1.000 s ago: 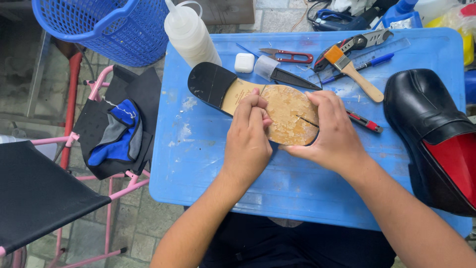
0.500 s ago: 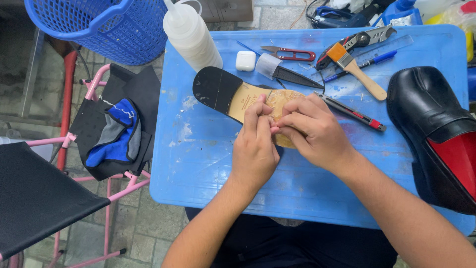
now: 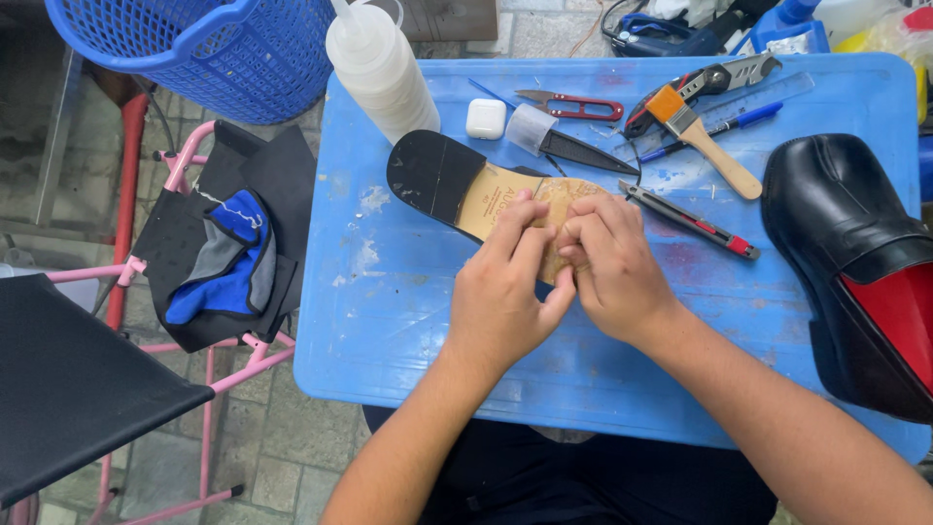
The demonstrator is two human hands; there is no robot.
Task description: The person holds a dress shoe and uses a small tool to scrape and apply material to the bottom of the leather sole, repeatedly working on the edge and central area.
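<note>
Head view: left hand (image 3: 505,301) and right hand (image 3: 607,267) both pinched shut on the shoe sole (image 3: 466,185), mid-table (image 3: 408,331), left of the utility knife (image 3: 688,219). Risk: the thin tan layer could crease or tear if the fingers pressed unevenly.
</note>
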